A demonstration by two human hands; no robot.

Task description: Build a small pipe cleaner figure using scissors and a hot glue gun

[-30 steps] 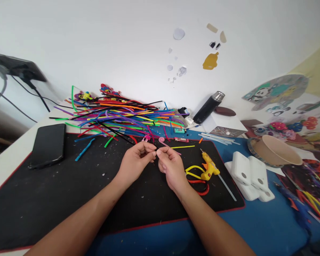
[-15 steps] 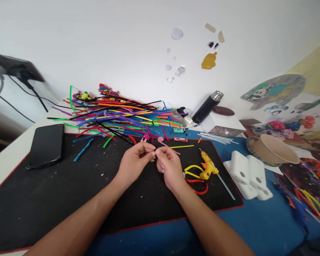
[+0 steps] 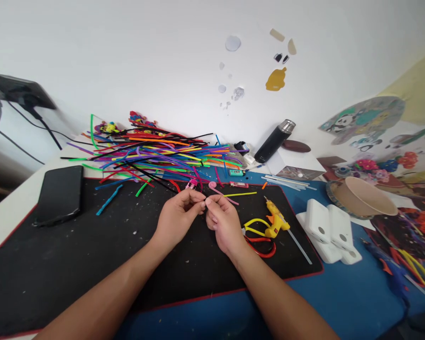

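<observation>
My left hand (image 3: 179,215) and my right hand (image 3: 225,222) meet fingertip to fingertip above the black mat (image 3: 102,264). Both are closed in a pinch. Whatever lies between the fingertips is tiny and dark, too small to name. Just beyond the fingers are a small pink figure (image 3: 191,183), a curled pink pipe cleaner (image 3: 213,185) and a straight yellow pipe cleaner (image 3: 241,194). Beside my right hand lie scissors with red and yellow handles (image 3: 260,240), and a yellow glue gun (image 3: 276,219) with a glue stick in its back.
A heap of coloured pipe cleaners (image 3: 163,151) spreads along the wall. A phone (image 3: 59,194) lies at left, with a blue twisted piece (image 3: 109,200) near it. Toward the right are a black thermos (image 3: 274,141), glue sticks (image 3: 290,182), white devices (image 3: 329,229) and a beige bowl (image 3: 370,198).
The view has shifted very slightly. Both hands keep their pinch at nearly the same spot, with only a small movement of the fingertips.
</observation>
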